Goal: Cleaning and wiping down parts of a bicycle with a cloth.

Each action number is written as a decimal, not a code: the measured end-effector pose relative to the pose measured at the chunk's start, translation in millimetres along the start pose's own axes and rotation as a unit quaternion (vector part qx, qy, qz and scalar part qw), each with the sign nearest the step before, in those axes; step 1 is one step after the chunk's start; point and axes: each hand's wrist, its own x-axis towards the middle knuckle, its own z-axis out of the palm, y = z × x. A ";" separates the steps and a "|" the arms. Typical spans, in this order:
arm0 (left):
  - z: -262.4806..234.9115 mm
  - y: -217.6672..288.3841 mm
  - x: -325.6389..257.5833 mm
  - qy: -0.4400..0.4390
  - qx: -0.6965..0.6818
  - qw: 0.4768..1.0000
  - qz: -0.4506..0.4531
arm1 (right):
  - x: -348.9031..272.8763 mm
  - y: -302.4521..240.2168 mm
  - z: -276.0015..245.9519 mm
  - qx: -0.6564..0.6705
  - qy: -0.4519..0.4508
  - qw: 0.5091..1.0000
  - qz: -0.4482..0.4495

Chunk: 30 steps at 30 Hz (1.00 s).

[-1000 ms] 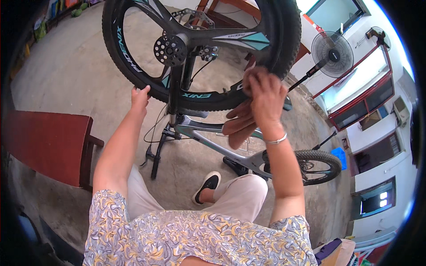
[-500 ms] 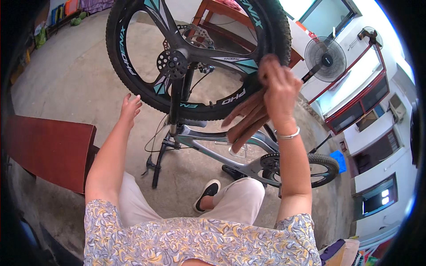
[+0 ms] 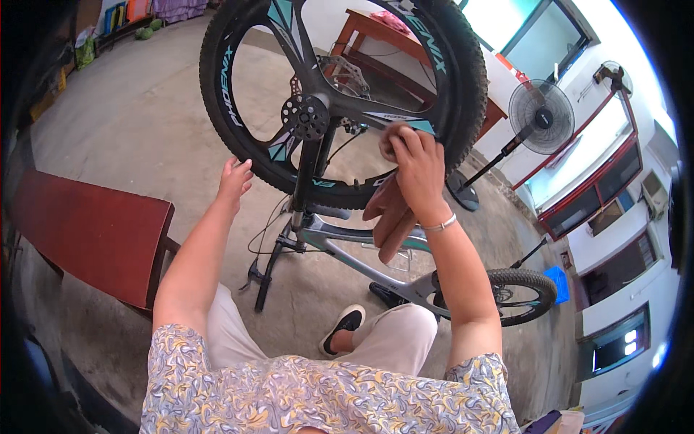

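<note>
Bicycle wheel (image 3: 334, 101), just beyond your right hand (image 3: 418, 163), ran one spoke (image 3: 390, 118) toward that nearer hand, which gripped brown cloth (image 3: 394, 226); your left hand (image 3: 233, 184) had parted fingers.

The front wheel (image 3: 340, 106) is dark, with three broad spokes marked in teal and white and a knobbly black tyre. Below its hub, the fork (image 3: 306, 163) runs past the rim toward the handlebar (image 3: 263, 286). Below and right of the wheel stretches the silver-grey frame (image 3: 361, 265), with the rear wheel (image 3: 524, 277) farther right. By the front wheel's lower right rim, a brown cloth (image 3: 394, 220) hangs in loose folds, bunched at its top.
</note>
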 end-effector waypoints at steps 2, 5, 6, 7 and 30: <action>0.8 1.3 -0.5 0.006 0.001 1.000 0.002 | 33.8 -12.4 1.6 0.012 0.041 0.999 -0.031; 3.0 3.7 -4.5 0.007 0.008 1.000 0.002 | 73.5 -32.8 21.0 -0.003 0.076 0.993 -0.095; 4.4 2.5 -4.0 -0.001 0.006 1.000 0.008 | 81.8 -35.4 27.1 -0.030 0.067 0.989 -0.131; 0.4 -2.9 -0.8 -0.009 -0.005 1.000 0.011 | 85.3 -42.7 40.0 -0.087 0.056 0.983 -0.152; -10.6 38.8 -57.2 0.010 0.076 0.996 0.040 | -18.4 28.0 -32.7 -0.146 -0.044 0.987 -0.044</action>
